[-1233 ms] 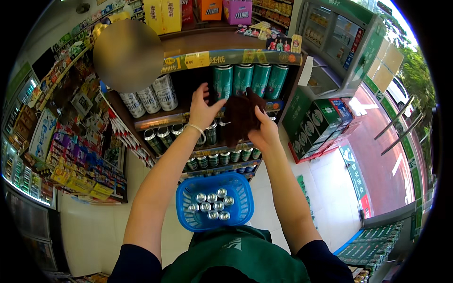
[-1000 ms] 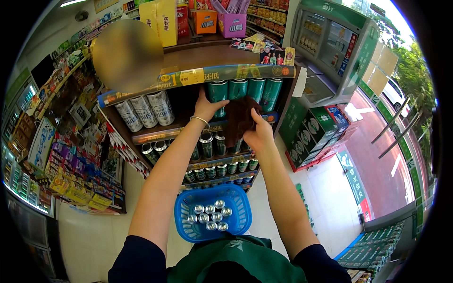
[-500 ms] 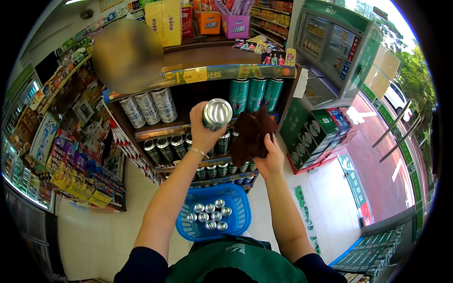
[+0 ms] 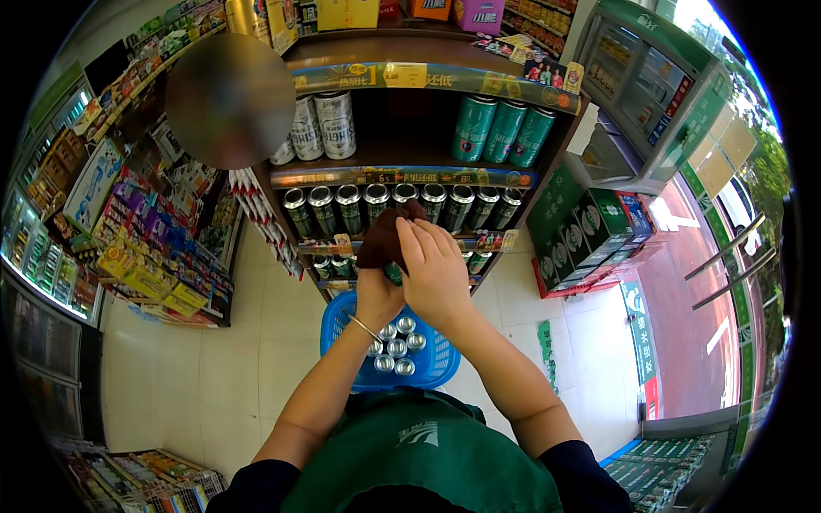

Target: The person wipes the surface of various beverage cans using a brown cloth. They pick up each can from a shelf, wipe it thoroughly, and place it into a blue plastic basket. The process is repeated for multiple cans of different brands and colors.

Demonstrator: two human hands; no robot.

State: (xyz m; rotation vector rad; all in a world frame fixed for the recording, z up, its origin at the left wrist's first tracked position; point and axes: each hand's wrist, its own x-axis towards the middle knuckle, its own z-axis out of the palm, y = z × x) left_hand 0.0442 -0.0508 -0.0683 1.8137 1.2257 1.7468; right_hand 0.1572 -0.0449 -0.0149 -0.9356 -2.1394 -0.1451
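In front of the shelf, my left hand [image 4: 379, 295] is closed around a can, of which only a small green patch [image 4: 393, 274] shows. My right hand [image 4: 434, 269] presses a dark brown cloth [image 4: 382, 244] over the can, its fingers bent along the cloth; the can's top is hidden. Below my hands, a blue plastic basket [image 4: 448, 363] holds several cans with silver tops [image 4: 397, 348] standing upright. Tall dark cans [image 4: 349, 208] line the shelf row just beyond my hands.
On the upper shelf, white cans [image 4: 334, 126] stand left and teal cans [image 4: 505, 132] right, with a gap between. A glass-door fridge [image 4: 637, 77] and stacked green cartons [image 4: 569, 231] are at right. A snack rack [image 4: 175, 256] stands at left. A blurred round patch hides part of the upper left.
Both hands have come down and together above the basket. The cloth, held apart from the can earlier, now covers it. The view has shifted, showing more of the can row.
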